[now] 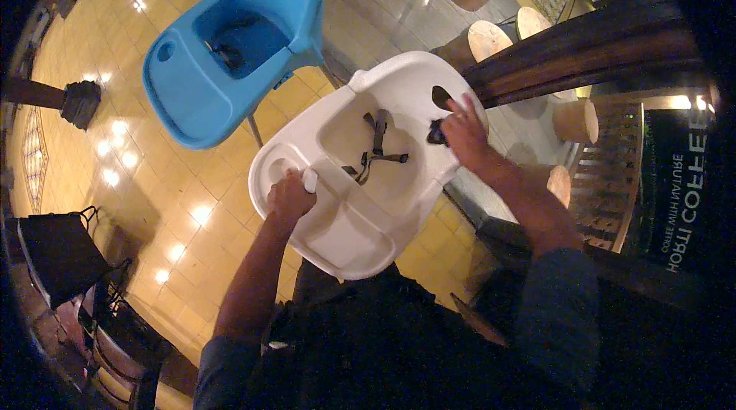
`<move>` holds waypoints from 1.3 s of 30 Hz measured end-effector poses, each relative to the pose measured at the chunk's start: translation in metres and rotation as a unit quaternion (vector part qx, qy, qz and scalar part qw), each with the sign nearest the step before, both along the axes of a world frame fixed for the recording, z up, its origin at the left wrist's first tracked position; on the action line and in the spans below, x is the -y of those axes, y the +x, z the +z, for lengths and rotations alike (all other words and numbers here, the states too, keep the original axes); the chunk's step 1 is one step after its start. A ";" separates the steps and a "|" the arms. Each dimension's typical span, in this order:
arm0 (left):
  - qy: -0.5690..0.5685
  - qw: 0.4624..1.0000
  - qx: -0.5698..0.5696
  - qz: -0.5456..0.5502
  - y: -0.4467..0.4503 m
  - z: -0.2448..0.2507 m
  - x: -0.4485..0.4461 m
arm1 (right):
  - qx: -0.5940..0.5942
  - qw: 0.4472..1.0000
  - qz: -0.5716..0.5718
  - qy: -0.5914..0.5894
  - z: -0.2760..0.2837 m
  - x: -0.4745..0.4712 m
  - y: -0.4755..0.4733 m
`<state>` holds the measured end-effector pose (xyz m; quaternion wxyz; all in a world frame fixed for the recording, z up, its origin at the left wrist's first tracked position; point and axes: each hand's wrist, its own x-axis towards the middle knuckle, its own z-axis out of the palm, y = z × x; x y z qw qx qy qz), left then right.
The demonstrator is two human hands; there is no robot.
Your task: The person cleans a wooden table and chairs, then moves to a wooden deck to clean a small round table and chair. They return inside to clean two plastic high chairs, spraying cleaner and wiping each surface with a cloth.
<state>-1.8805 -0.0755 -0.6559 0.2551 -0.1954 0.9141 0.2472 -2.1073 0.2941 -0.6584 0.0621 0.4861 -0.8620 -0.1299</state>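
Note:
A white plastic high chair [345, 209] stands before me, its tray towards my body. My left hand [290, 194] is closed around a small white object [310, 179], perhaps a cloth or tissue, at the tray's round cup recess. At the backrest, beside its oval hole, is my right hand [463, 128], some fingers extended; a small black item [437, 132] lies at its fingers, and whether it is gripped does not show. Dark harness straps [379, 140] lie loose in the seat.
Beyond on the left stands a blue high chair [190, 94]. A dark wooden beam [575, 59] runs close on the right. Round stools [489, 39] stand past it. A black bag-like item [60, 255] and wooden chairs [118, 347] are at lower left, over a tiled floor [190, 186].

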 end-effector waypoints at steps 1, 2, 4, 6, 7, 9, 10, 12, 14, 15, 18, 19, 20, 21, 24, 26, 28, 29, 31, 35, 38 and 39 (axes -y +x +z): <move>0.003 1.000 -0.006 0.010 0.000 0.000 -0.001 | -0.027 0.999 0.014 -0.039 0.024 -0.004 -0.002; 0.003 1.000 -0.008 0.016 0.000 0.000 -0.001 | 0.022 0.993 -0.015 -0.112 0.040 -0.006 -0.001; 0.009 1.000 -0.007 0.023 0.000 0.001 -0.003 | 0.012 0.999 -0.006 -0.049 0.048 -0.005 0.006; 0.009 0.999 0.005 0.032 0.001 0.003 -0.004 | -0.003 0.999 0.011 0.046 0.025 0.002 0.020; 0.008 0.999 0.011 0.036 0.002 0.003 -0.004 | 0.037 0.988 -0.007 0.150 0.004 0.006 0.028; 0.005 0.999 0.002 0.035 0.003 0.004 -0.005 | 0.060 0.977 -0.030 0.203 -0.045 0.016 0.045; 0.004 0.999 -0.016 0.032 0.004 0.003 -0.004 | 0.088 0.979 -0.026 0.182 -0.069 0.020 0.052; -0.002 0.999 -0.021 0.029 0.006 0.003 -0.004 | 0.124 0.970 -0.036 0.206 -0.102 0.027 0.063; -0.010 1.000 0.002 0.019 0.006 0.005 -0.005 | 0.168 0.977 -0.064 0.115 -0.111 0.035 0.061; -0.010 1.000 0.002 0.017 0.005 0.005 -0.005 | 0.201 0.970 -0.091 0.104 -0.106 0.038 0.055; -0.015 1.000 0.011 0.013 0.001 0.011 -0.005 | 0.013 0.977 -0.016 0.211 -0.061 0.048 0.017; -0.019 0.999 0.023 0.012 0.000 0.014 -0.006 | -0.049 0.991 0.018 0.126 -0.042 0.051 0.002; -0.024 0.999 0.032 0.013 -0.002 0.016 -0.005 | -0.011 0.996 0.014 0.091 -0.025 0.054 -0.012; -0.015 0.999 0.040 0.021 -0.004 0.017 -0.005 | -0.006 1.000 0.029 -0.006 -0.013 0.056 -0.023; 0.003 0.999 0.047 0.027 -0.003 0.015 -0.005 | -0.066 0.997 0.043 0.011 -0.012 0.061 -0.030; -0.001 0.999 0.026 0.026 0.000 0.009 -0.005 | -0.059 0.994 0.030 0.085 -0.041 0.064 -0.014; -0.002 0.999 0.041 0.031 0.003 0.003 -0.006 | -0.047 0.991 0.018 0.122 -0.080 0.066 0.008; -0.008 0.998 0.045 0.033 0.003 0.000 -0.005 | -0.005 0.992 0.009 0.124 -0.096 0.067 0.017; -0.019 1.000 -0.010 0.020 0.007 -0.002 -0.004 | 0.063 0.993 -0.021 0.096 -0.112 0.068 0.026; 0.011 1.000 0.008 0.024 0.006 -0.002 -0.002 | 0.029 0.997 -0.003 0.076 -0.073 0.068 0.006; -0.001 1.000 0.026 0.008 0.003 0.000 -0.002 | -0.027 0.999 -0.025 -0.027 -0.007 0.071 -0.016; 0.001 1.000 0.021 0.008 0.003 0.000 -0.002 | -0.073 0.994 -0.034 -0.074 0.011 0.073 -0.019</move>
